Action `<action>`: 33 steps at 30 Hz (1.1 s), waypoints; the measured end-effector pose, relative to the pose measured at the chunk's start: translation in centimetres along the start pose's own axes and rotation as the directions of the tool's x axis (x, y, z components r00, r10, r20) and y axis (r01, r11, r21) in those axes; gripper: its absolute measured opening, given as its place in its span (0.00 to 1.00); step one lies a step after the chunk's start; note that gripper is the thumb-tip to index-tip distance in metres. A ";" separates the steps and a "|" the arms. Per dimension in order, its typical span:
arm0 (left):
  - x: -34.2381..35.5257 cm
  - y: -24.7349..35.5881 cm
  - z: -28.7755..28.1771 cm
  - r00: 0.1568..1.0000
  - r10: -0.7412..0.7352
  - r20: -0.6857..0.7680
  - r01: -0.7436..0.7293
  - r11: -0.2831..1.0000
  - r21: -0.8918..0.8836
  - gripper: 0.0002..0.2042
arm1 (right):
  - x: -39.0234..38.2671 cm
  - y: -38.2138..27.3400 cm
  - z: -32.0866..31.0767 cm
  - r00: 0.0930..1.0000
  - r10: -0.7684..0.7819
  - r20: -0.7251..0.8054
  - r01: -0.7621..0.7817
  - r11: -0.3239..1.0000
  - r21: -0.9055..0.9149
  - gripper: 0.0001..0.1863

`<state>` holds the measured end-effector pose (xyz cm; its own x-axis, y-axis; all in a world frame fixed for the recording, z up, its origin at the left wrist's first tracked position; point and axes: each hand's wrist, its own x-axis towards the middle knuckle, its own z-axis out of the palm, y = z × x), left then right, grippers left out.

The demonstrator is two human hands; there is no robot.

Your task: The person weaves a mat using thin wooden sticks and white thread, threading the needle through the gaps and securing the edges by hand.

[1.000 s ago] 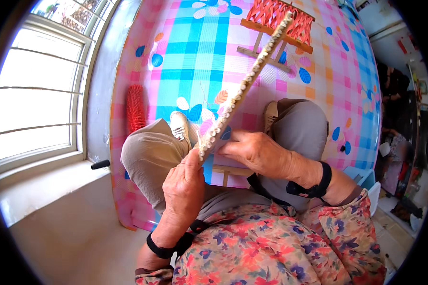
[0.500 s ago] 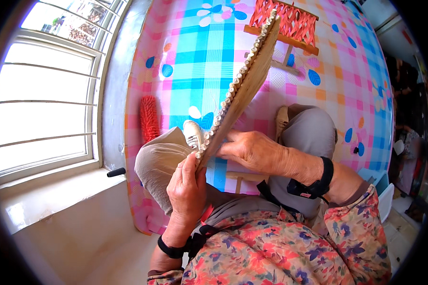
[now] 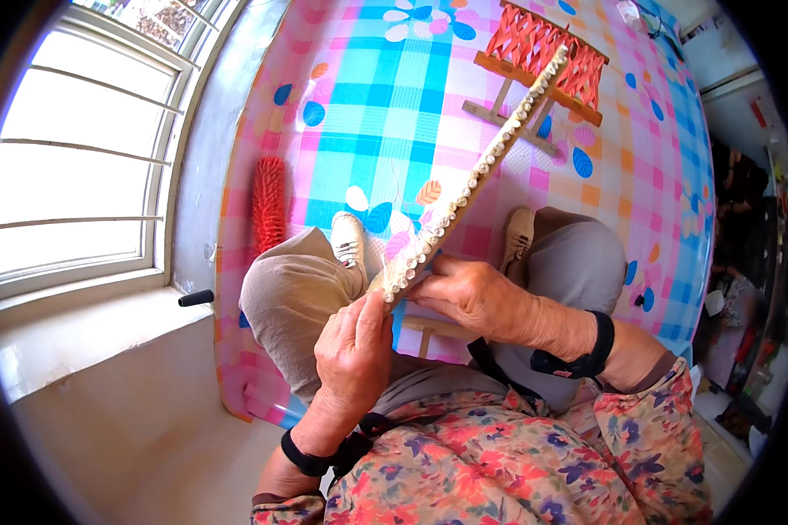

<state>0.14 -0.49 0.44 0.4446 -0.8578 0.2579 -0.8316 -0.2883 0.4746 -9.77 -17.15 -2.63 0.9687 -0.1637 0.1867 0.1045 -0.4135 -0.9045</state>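
A long, narrow tan panel (image 3: 451, 219) slants from my lap up to the far right. A row of small whitish round ends lines its upper edge, like cut stalks side by side. My left hand (image 3: 356, 346) pinches its near end between thumb and fingers. Just right of that, my right hand (image 3: 473, 297) is closed at the panel's right side, its fingertips partly hidden behind the panel. The far tip of the panel overlaps a wooden stand (image 3: 534, 83) with red woven strips.
A patterned plaid cloth (image 3: 376, 114) covers the surface under me. To the left lies a red bristly roll (image 3: 270, 206). A black handle (image 3: 196, 298) sticks out near the barred window (image 3: 79, 157). A wooden bar (image 3: 438, 325) lies by my lap, between my bent legs.
The panel has tilted, its far end swinging right and its broad side now mostly turned out of sight. Both hands keep their hold. The whole view has shifted slightly.
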 end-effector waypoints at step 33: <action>-0.1 -0.1 0.7 0.999 0.035 -0.028 -0.035 0.999 -0.018 0.15 | -1.0 -1.0 -0.6 0.992 0.077 0.105 -0.064 0.991 -0.118 0.14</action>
<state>-0.02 -0.66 -0.25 0.4244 -0.8551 0.2978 -0.8406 -0.2498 0.4805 -11.01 -17.14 -1.71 0.9921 -0.1003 0.0754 0.0146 -0.5047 -0.8632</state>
